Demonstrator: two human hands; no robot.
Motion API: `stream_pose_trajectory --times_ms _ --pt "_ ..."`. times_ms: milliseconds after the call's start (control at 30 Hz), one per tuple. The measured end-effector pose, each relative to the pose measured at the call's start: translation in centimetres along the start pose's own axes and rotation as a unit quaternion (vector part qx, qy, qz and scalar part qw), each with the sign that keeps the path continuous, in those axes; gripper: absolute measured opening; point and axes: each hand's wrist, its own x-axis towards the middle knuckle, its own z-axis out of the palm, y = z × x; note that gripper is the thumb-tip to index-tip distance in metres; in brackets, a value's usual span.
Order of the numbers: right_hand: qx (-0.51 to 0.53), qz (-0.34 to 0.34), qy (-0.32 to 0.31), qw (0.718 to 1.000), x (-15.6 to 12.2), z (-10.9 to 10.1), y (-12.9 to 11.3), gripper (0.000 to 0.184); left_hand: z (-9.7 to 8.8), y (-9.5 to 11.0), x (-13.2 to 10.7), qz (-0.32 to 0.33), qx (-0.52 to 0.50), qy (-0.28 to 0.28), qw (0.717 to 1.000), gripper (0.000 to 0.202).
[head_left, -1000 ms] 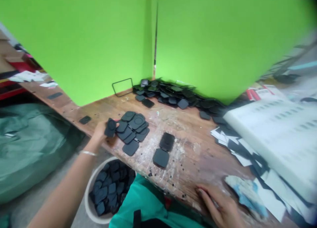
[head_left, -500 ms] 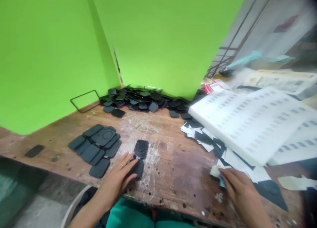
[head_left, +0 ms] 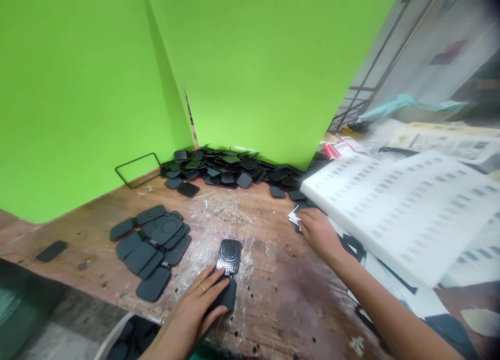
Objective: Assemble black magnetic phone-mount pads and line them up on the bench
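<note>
A hinged black two-panel pad [head_left: 228, 256] lies unfolded on the wooden bench, its upper panel bearing a raised round ring. My left hand [head_left: 203, 297] rests over its lower panel with fingers stretched out, the thumb by the near edge. At the right, my right hand [head_left: 318, 232] is bent over a small pile of white paper pieces [head_left: 294, 215] and black sheets. Its fingers are drawn together there, and whatever they hold is hidden. Left of my left hand lies a group of similar black pads [head_left: 142, 256], overlapping one another.
A long heap of black panels [head_left: 230, 172] lines the green partition [head_left: 250, 73]. A thin black wire frame [head_left: 136, 171] leans at the left. White printed sheets [head_left: 402, 209] stand stacked at the right. Below the bench edge is a bin [head_left: 111, 339] holding black pieces.
My right hand has moved forward and left from the near right to the paper pieces; the crumpled white cloth it held no longer shows. My left hand stays on the pad.
</note>
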Motion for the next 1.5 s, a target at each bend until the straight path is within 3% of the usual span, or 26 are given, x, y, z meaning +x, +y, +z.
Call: stream_pose_trajectory --times_ms 133,267,400,500,633,700,767,900,967,1200,1367,1500 --pt "-0.031 -0.025 -0.038 0.998 7.7 3.4 -0.4 0.031 -0.2 -0.2 0.1 0.001 -0.014 -0.004 1.0 0.039" --pt "-0.055 -0.032 -0.067 0.996 10.8 5.3 -0.5 0.031 -0.5 -0.2 0.3 -0.008 -0.033 -0.015 0.999 0.034" --pt "-0.062 -0.034 -0.071 0.995 10.3 5.2 -0.6 0.031 -0.9 -0.1 0.4 -0.02 -0.068 -0.034 0.997 0.034" --pt "-0.061 -0.033 -0.053 0.996 8.1 3.4 -1.1 0.036 -1.1 -0.1 0.2 -0.033 -0.081 -0.056 0.995 0.034" --pt "0.053 0.047 0.087 0.994 3.9 -0.3 -1.9 0.039 -1.1 -0.1 0.0 -0.034 -0.098 -0.057 0.993 0.035" --pt "0.184 0.129 0.142 0.964 1.8 -2.0 -2.3 0.034 -1.0 -0.2 0.1 -0.027 -0.114 -0.042 0.992 0.034" --pt "0.331 0.217 0.117 0.911 0.0 -3.2 -2.7 0.032 -1.0 -0.4 0.3 -0.02 -0.126 -0.03 0.991 0.032" --pt "0.568 0.364 0.024 0.738 -2.2 -3.8 -3.3 0.032 -1.0 -0.8 0.8 -0.016 -0.137 -0.024 0.99 0.03" --pt "0.617 0.396 0.013 0.68 -3.0 -3.7 -3.8 0.032 -1.1 -0.8 1.0 -0.021 -0.145 -0.024 0.989 0.029" --pt "0.702 0.408 -0.023 0.583 -5.4 -3.7 -5.1 0.03 -1.5 0.6 1.2 -0.047 -0.157 -0.021 0.986 0.028" --pt "0.721 0.428 -0.02 0.545 -6.8 -3.4 -5.6 0.046 -1.2 1.2 1.1 -0.058 -0.154 -0.013 0.986 0.027" --pt "0.75 0.411 -0.087 0.511 -8.4 -3.4 -7.4 0.047 -0.8 1.2 0.9 -0.067 -0.132 -0.022 0.989 0.03"
